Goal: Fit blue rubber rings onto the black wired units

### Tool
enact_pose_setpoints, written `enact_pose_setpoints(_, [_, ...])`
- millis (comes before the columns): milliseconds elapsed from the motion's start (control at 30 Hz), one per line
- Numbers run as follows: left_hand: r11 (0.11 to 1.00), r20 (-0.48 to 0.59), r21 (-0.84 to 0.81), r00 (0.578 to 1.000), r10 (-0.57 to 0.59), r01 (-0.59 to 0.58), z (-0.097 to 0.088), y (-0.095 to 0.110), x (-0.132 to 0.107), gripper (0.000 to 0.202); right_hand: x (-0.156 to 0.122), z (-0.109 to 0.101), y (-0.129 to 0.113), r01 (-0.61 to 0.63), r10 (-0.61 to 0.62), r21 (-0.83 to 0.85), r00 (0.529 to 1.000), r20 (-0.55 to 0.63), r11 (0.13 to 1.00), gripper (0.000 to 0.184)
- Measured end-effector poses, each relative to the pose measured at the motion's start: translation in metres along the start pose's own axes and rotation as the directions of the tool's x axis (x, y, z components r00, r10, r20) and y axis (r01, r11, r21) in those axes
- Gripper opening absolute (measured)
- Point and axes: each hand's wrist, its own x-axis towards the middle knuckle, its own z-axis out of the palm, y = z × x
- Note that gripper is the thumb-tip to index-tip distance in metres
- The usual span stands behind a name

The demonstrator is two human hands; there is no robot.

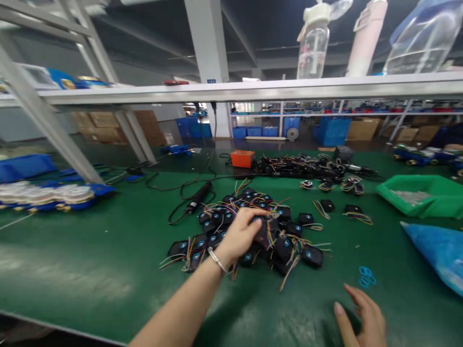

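Observation:
My left hand [240,233], with a silvery bracelet at its wrist, reaches into the middle of a pile. Its thumb and fingers close around a small black box with wires [266,231]; part of the box is hidden by the hand. Around it lie many similar black boxes [313,255], marked with round blue labels and trailing thin coloured wires. At the lower right, my right hand [363,318] is over the green table with thumb and fingers apart, holding nothing. Just above its fingertips lie several blue rings [366,277].
A green bin [427,195] and a blue plastic bag [437,250] stand at the right. Behind the pile are an orange box [242,158], a black screwdriver-like tool with a cable [199,197] and bundled black parts [300,166]. Bottles stand on a white shelf [253,90].

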Motion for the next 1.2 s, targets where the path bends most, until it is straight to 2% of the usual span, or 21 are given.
enact_pose_setpoints(100, [0.983, -0.098, 0.186, 0.995, 0.011, 0.007, -0.019, -0.017, 0.041, 0.030, 0.007, -0.012, -0.005, 0.026, -0.026, 0.003, 0.999, 0.030, 1.000, 0.042])
enact_pose_setpoints(233, [0.937, -0.155, 0.344, 0.988, -0.001, 0.055, -0.022, -0.039, 0.077, 0.028, 0.040, -0.047, 0.014, -0.029, 0.030, -0.053, 0.999, 0.014, 0.998, 0.038])
enact_pose_setpoints(333, [0.902, -0.286, 0.428, 0.955, 0.071, 0.061, -0.019, -0.035, 0.076, 0.033, 0.075, -0.068, 0.037, -0.014, 0.024, -0.142, 0.997, 0.069, 0.990, 0.032])
enact_pose_setpoints(433, [0.874, -0.360, 0.486, 0.906, 0.222, -0.021, 0.003, -0.013, 0.048, 0.037, 0.117, -0.065, 0.051, 0.079, -0.046, -0.205, 0.986, 0.161, 0.976, 0.028])
enact_pose_setpoints(467, [0.862, -0.337, 0.501, 0.900, 0.276, -0.077, 0.018, -0.004, 0.035, 0.035, 0.132, -0.059, 0.052, 0.108, -0.067, -0.214, 0.979, 0.191, 0.971, 0.027])
enact_pose_setpoints(500, [0.848, -0.269, 0.507, 0.906, 0.328, -0.157, 0.036, 0.004, 0.021, 0.032, 0.149, -0.050, 0.053, 0.130, -0.083, -0.220, 0.973, 0.214, 0.967, 0.027])
enact_pose_setpoints(533, [0.818, -0.149, 0.504, 0.905, 0.399, -0.277, 0.057, 0.012, 0.007, 0.029, 0.167, -0.040, 0.054, 0.150, -0.095, -0.231, 0.968, 0.232, 0.961, 0.027])
enact_pose_setpoints(567, [0.747, 0.047, 0.474, 0.860, 0.508, -0.466, 0.080, 0.017, -0.004, 0.028, 0.186, -0.030, 0.055, 0.162, -0.101, -0.245, 0.965, 0.243, 0.956, 0.027])
enact_pose_setpoints(600, [0.666, 0.233, 0.440, 0.793, 0.564, -0.603, 0.102, 0.020, -0.013, 0.031, 0.205, -0.021, 0.056, 0.166, -0.100, -0.263, 0.964, 0.246, 0.951, 0.028])
enact_pose_setpoints(633, [0.607, 0.354, 0.427, 0.742, 0.570, -0.670, 0.122, 0.020, -0.018, 0.037, 0.223, -0.012, 0.057, 0.163, -0.093, -0.282, 0.965, 0.247, 0.946, 0.028])
enact_pose_setpoints(667, [0.564, 0.429, 0.429, 0.708, 0.561, -0.706, 0.138, 0.018, -0.020, 0.041, 0.241, -0.005, 0.059, 0.156, -0.080, -0.301, 0.965, 0.249, 0.941, 0.028])
enact_pose_setpoints(700, [0.547, 0.458, 0.452, 0.710, 0.536, -0.704, 0.149, 0.013, -0.018, 0.042, 0.257, 0.001, 0.062, 0.146, -0.065, -0.319, 0.965, 0.253, 0.937, 0.029])
enact_pose_setpoints(733, [0.548, 0.453, 0.494, 0.738, 0.500, -0.675, 0.156, 0.006, -0.014, 0.043, 0.271, 0.005, 0.065, 0.136, -0.047, -0.335, 0.964, 0.261, 0.932, 0.029])
enact_pose_setpoints(800, [0.533, 0.456, 0.550, 0.766, 0.453, -0.643, 0.154, -0.011, -0.002, 0.045, 0.292, 0.011, 0.071, 0.121, -0.013, -0.363, 0.958, 0.286, 0.924, 0.030])
enact_pose_setpoints(967, [0.476, 0.488, 0.571, 0.743, 0.459, -0.669, 0.120, -0.040, 0.018, 0.049, 0.307, 0.014, 0.085, 0.107, 0.051, -0.411, 0.934, 0.355, 0.905, 0.029])
enact_pose_setpoints(1100, [0.486, 0.467, 0.585, 0.760, 0.452, -0.649, 0.106, -0.051, 0.032, 0.054, 0.295, 0.007, 0.080, 0.106, 0.055, -0.400, 0.927, 0.371, 0.910, 0.027])
enact_pose_setpoints(1200, [0.525, 0.426, 0.574, 0.777, 0.464, -0.628, 0.102, -0.064, 0.050, 0.056, 0.269, -0.003, 0.058, 0.130, 0.001, -0.314, 0.923, 0.385, 0.940, 0.032])
